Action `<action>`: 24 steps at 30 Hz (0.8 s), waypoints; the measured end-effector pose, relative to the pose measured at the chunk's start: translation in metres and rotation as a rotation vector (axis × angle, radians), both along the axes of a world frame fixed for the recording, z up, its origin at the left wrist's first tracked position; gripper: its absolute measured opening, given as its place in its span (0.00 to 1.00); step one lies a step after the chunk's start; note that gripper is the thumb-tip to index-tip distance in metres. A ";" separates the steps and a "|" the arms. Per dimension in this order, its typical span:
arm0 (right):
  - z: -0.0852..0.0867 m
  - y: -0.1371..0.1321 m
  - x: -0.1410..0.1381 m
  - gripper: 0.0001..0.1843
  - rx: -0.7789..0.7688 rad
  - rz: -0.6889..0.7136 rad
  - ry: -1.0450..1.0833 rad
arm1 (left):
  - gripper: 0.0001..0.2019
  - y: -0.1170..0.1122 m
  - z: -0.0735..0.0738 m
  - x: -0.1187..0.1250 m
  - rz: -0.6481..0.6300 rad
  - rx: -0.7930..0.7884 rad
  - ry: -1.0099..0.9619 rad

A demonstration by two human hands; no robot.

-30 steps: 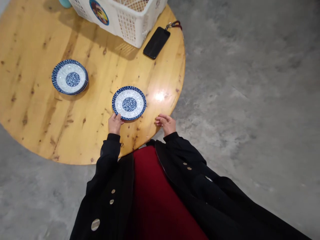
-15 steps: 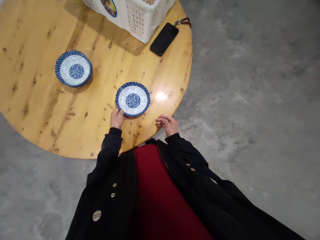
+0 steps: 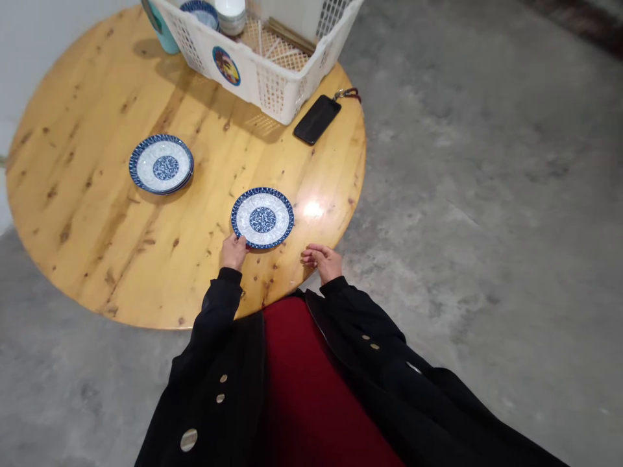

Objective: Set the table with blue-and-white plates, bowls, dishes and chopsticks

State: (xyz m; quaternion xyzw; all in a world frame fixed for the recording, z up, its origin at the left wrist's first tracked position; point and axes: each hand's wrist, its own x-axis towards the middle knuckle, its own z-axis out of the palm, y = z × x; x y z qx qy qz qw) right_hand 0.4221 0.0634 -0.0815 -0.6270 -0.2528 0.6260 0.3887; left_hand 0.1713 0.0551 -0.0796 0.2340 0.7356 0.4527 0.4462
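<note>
Fingers of the left hand (image 3: 233,251) pinch the near left rim of a plate (image 3: 263,218) near the edge of the table (image 3: 97,227). The right hand (image 3: 323,261), fingers loosely curled and partly open, is apart from it. Leftward sits a stack of plates (image 3: 165,167); beyond, a basket (image 3: 280,91) holding bowls (image 3: 231,14), with a phone (image 3: 317,119) just beside it.

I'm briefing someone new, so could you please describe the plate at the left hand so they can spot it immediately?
Start at the round wooden table and find the left hand by its near edge. The blue-and-white plate is just beyond, its near rim in that hand. Unlike the stacked plates farther left, it is single.
</note>
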 end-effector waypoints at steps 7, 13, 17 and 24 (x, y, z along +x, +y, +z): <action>0.003 0.006 -0.005 0.10 0.014 0.018 0.007 | 0.12 -0.002 -0.003 -0.002 0.008 -0.019 0.034; 0.008 0.005 0.000 0.11 0.019 0.041 0.003 | 0.17 -0.006 0.009 -0.006 0.029 -0.046 -0.018; 0.014 -0.005 0.019 0.13 0.024 0.030 0.011 | 0.16 -0.032 0.027 -0.020 0.122 -0.057 -0.013; 0.031 -0.015 0.057 0.18 0.032 0.154 -0.032 | 0.16 -0.124 0.042 -0.031 0.376 -0.089 0.014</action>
